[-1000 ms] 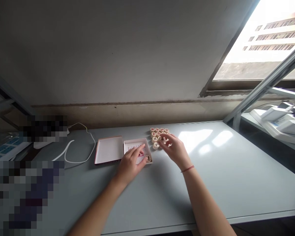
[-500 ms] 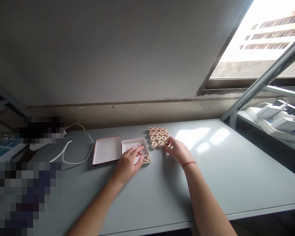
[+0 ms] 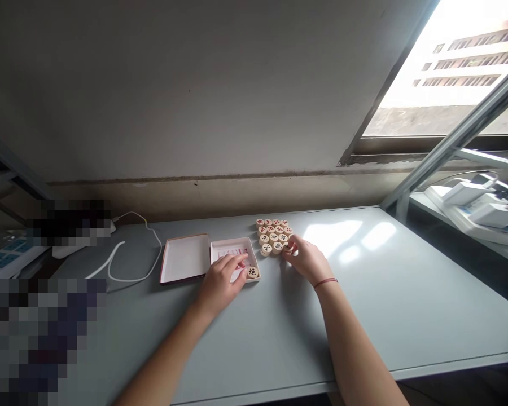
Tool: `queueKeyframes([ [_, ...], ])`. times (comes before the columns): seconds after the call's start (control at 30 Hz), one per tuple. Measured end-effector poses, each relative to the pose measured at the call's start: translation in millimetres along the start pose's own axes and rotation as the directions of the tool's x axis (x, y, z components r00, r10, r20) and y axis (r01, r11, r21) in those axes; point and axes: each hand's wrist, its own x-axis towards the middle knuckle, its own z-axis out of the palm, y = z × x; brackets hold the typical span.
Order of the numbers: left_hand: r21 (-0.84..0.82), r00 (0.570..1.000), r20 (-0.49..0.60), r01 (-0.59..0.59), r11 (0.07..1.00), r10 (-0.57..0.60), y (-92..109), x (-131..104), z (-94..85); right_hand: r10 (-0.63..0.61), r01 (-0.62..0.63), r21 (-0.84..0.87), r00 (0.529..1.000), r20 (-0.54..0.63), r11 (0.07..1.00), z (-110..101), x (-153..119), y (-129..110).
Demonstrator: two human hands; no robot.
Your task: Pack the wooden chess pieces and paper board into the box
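Round wooden Chinese chess pieces (image 3: 272, 230) stand in close rows on the table, some with red characters and some with black. My right hand (image 3: 308, 259) has its thumb and fingers closed around a chess piece (image 3: 287, 247) at the near right corner of this group. Over the shallow box (image 3: 215, 245) is my left hand (image 3: 223, 281), its fingers stretched and apart, covering part of the inside. Beside its thumb, a single black-marked piece (image 3: 252, 272) lies in the near right corner of the box. A printed paper shows at the bottom.
The box lid (image 3: 185, 258) lies inside up, left of the box. A white cable (image 3: 133, 280) loops across the grey table (image 3: 406, 304) further left. Chargers (image 3: 486, 206) sit on a shelf at right, by a metal frame post. A wall (image 3: 237, 113) bounds the back.
The piece under my right fingers now sits more level against the group's near right corner. My left hand stays over the box.
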Motion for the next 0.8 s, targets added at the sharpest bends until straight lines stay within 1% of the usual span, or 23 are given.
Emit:
queueKeyframes([
  [0.13,0.026,1.000,0.001,0.009,1.000,-0.009,-2.2,-1.0,2.0,0.013,-0.013,-0.002,1.000,0.006,1.000,-0.6,-0.9,-0.8],
  [0.23,0.085,1.000,0.004,0.025,0.996,-0.025,-4.0,-1.9,3.6,-0.012,0.012,0.009,1.000,0.006,1.000,-3.5,-2.1,1.9],
  [0.33,0.155,0.999,0.044,0.025,0.988,-0.032,-3.8,-1.8,4.7,-0.016,0.018,0.018,0.997,-0.077,1.000,-7.9,-4.3,-1.0],
  [0.37,0.179,0.998,0.060,0.021,0.984,-0.033,-3.2,-1.5,5.1,-0.023,0.028,0.038,0.994,-0.107,0.999,-8.8,-5.6,-4.9],
  [0.4,0.206,0.997,0.075,0.017,0.978,-0.033,-2.3,-1.0,5.6,-0.047,0.056,0.078,0.992,-0.114,0.995,-9.2,-7.4,-10.3],
  [0.43,0.236,0.995,0.091,0.012,0.972,-0.034,-1.3,-0.6,6.4,-0.090,0.101,0.135,0.992,-0.087,0.986,-8.7,-9.5,-16.9],
  [0.5,0.288,0.992,0.119,-0.001,0.958,-0.035,0.7,0.1,8.1,-0.218,0.200,0.266,0.975,0.039,0.943,-5.0,-14.7,-31.7],
  [0.57,0.310,0.989,0.142,-0.013,0.951,-0.033,2.4,0.3,9.7,-0.330,0.258,0.352,0.930,0.162,0.900,1.5,-19.8,-45.1],
  [0.6,0.309,0.988,0.149,-0.017,0.951,-0.031,3.1,0.3,10.2,-0.365,0.277,0.367,0.910,0.196,0.888,5.3,-21.9,-50.1],
  [0.67,0.298,0.988,0.153,-0.018,0.954,-0.029,4.4,0.2,10.4,-0.401,0.307,0.365,0.890,0.216,0.879,12.5,-24.7,-56.5],
  [0.8,0.255,0.983,0.175,0.003,0.967,-0.050,8.4,0.9,8.0,-0.422,0.334,0.361,0.884,0.199,0.870,19.5,-24.8,-59.1],
])
